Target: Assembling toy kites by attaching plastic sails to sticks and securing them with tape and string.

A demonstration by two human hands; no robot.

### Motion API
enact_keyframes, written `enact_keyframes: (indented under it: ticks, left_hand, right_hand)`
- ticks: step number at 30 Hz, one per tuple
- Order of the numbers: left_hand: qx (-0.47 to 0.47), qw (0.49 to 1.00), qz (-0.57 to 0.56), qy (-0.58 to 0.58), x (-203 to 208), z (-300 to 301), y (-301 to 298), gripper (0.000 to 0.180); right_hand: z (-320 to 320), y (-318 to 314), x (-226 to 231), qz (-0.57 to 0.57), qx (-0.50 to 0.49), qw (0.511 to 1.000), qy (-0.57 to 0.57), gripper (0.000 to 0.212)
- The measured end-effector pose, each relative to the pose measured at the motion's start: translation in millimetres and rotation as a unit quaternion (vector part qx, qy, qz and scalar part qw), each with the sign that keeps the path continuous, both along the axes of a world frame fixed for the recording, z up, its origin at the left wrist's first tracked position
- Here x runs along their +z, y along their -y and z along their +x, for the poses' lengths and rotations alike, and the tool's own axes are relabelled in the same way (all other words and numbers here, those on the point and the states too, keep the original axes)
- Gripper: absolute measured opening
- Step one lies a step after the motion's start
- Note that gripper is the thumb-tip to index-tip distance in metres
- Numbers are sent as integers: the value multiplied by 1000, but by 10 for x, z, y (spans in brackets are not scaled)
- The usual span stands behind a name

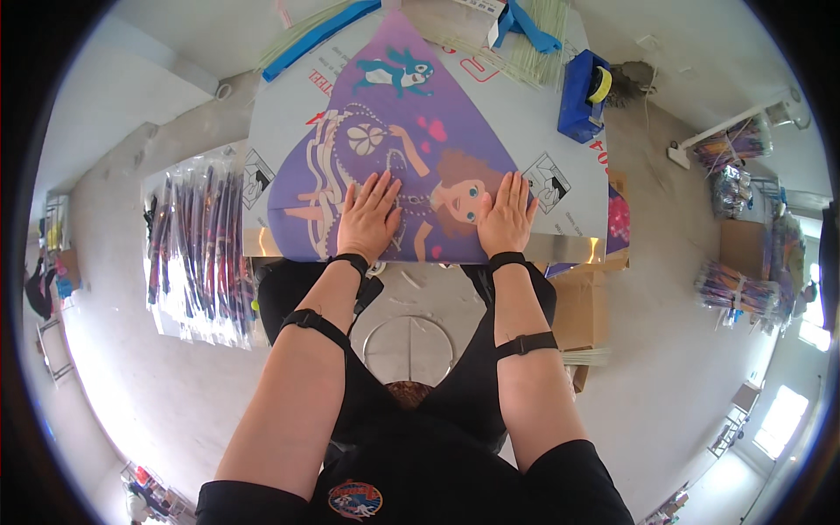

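A purple kite sail (472, 131), printed with a cartoon girl, a blue rabbit-like animal and pink hearts, lies flat on the table, its narrow point facing away from me. My left hand (369, 219) rests palm down on its near part, fingers stretched out, over the printed dress. On the near right side, my right hand (507, 216) lies flat beside the printed girl's face, fingers extended. Neither hand grips anything. Both palms hide small parts of the print.
The sail lies on a printed grey-white tabletop (282, 109). A blue tape dispenser (579, 101) stands at the right edge. Toward the back are thin pale rods (549, 52), a blue strip (319, 37) and blue pieces (529, 33). Plastic-wrapped bundles (197, 245) sit to the left.
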State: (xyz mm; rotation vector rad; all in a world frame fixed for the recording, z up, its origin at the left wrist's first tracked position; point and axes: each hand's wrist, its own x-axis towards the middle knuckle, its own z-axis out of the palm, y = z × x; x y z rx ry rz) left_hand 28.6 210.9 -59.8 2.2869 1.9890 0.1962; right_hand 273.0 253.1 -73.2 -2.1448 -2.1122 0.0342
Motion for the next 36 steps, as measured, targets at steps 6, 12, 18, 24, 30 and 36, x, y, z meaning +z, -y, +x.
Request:
enact_keyframes:
  ticks: [6,12,18,24,30,36]
  left_hand:
    - [5,999,-41,10,73,52,-41,50]
    - [-116,993,1,15,-16,1071,-127,53]
    - [-77,984,-9,158,-91,1261,-68,52]
    - [-87,993,12,82,-58,875,22,52]
    - [-51,995,10,84,-38,662,114,52]
    - [-7,999,12,41,-46,140,257,51]
  right_hand:
    - [5,17,27,-11,-10,1000,8,61]
    - [4,9,12,-13,-15,1000,-6,61]
    - [32,1,-5,-20,8,999,48,60]
    - [-17,0,29,-25,-16,999,11,62]
    - [-43,-3,42,-39,-21,998,33,62]
    - [-43,17,20,-48,-20,998,30,62]
